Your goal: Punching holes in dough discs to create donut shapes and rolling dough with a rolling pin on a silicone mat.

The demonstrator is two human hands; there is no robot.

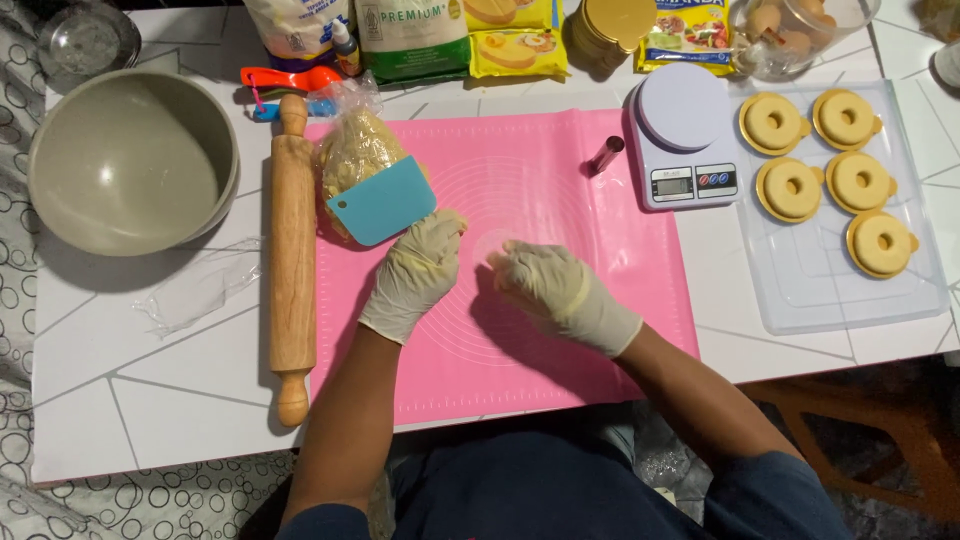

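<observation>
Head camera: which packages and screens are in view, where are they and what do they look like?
White bag: back edge, left.
Green-and-white bag: beside it.
Yellow packets: back centre, stacked.
Yellow-and-blue packet: behind the scale.
Scale screen: small grey rectangle on white kitchen scale, right of pink mat.

the mat lies mid-table. on it, the left hand and right hand sit near each other. far left on the mat lies the dough bag under the scraper. the rolling pin lies left of the mat, the bowl farther left. the scale stands right, the tray of moulds beyond it.
</observation>
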